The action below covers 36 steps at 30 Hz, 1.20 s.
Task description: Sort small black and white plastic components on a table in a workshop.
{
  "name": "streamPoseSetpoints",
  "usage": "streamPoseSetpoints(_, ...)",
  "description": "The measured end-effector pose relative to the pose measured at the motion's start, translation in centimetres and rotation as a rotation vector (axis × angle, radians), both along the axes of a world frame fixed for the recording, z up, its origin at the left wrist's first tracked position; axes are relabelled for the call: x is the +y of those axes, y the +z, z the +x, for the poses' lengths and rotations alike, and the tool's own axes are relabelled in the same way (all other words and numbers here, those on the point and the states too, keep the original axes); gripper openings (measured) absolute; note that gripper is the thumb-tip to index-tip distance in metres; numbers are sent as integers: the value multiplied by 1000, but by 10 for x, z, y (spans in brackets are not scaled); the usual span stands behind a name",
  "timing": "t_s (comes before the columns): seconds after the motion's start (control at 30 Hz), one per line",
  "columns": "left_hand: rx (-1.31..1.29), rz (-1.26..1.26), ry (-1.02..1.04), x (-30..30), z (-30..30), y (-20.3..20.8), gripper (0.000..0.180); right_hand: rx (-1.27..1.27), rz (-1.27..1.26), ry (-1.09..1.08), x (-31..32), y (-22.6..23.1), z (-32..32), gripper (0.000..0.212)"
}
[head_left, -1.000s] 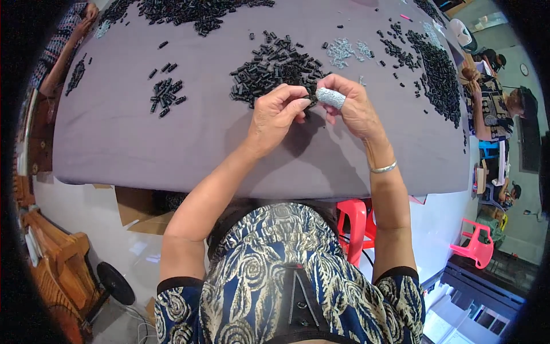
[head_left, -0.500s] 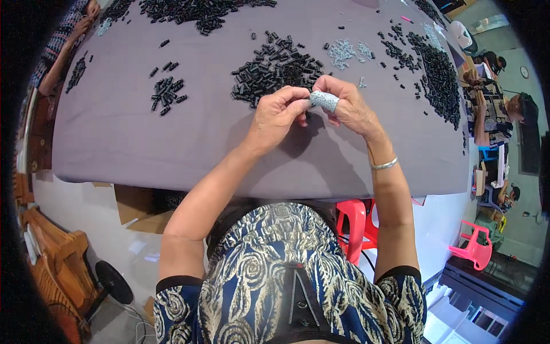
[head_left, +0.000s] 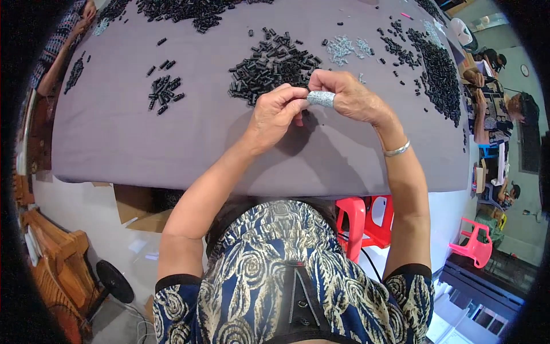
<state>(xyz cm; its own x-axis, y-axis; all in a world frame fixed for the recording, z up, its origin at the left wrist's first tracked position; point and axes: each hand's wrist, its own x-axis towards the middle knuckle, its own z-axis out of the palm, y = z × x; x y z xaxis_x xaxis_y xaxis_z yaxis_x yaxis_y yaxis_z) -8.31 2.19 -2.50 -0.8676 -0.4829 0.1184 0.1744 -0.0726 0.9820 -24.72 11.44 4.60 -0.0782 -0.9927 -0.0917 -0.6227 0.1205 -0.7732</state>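
Observation:
My left hand [head_left: 275,114] is closed in a pinch over the cloth-covered table. What its fingertips hold is hidden. My right hand [head_left: 349,97] meets it there, fingers curled, with a speckled silver-grey wrap [head_left: 321,99] around its thumb. The fingertips of both hands touch or nearly touch, and anything between them is too small or covered to name. Just beyond them lies a heap of small black cylindrical pieces [head_left: 266,66]. To the left is a smaller group of black pieces [head_left: 164,92]. Small pale grey pieces [head_left: 340,50] lie right of the heap.
Larger black heaps lie at the far edge [head_left: 203,17] and the right side [head_left: 438,86] of the grey tablecloth [head_left: 137,149]. Another person's arm [head_left: 60,54] reaches in at far left; other people sit at right. Below the table are a red chair [head_left: 355,226] and a cardboard box [head_left: 137,212].
My right forearm and elbow have swung outward to the right, and the right hand has turned so the wrapped thumb lies flatter. The left hand stays almost in place.

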Motion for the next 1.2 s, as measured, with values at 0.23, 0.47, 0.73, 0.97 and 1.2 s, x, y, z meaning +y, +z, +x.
streamPoseSetpoints(0.23, -20, 284, -128, -6, 1, 0, 17, 127, -64, 68, 1, 7, 5, 23)
streamPoseSetpoints(0.47, -7, 537, -294, -14, 6, 0, 19, 142, -89, 91, 8, 13, 14, 20)
streamPoseSetpoints(0.73, -2, 669, -377, -15, 8, 1, 17, 249, -62, 211, 3, 31, 15, 11)
streamPoseSetpoints(0.97, -9, 580, -297, -12, 1, 2, 22, 142, -98, 61, 9, 10, 8, 14)
streamPoseSetpoints(1.2, -20, 607, -254, -13, 1, 1, 20, -167, 0, -106, 11, 3, 11, 15)
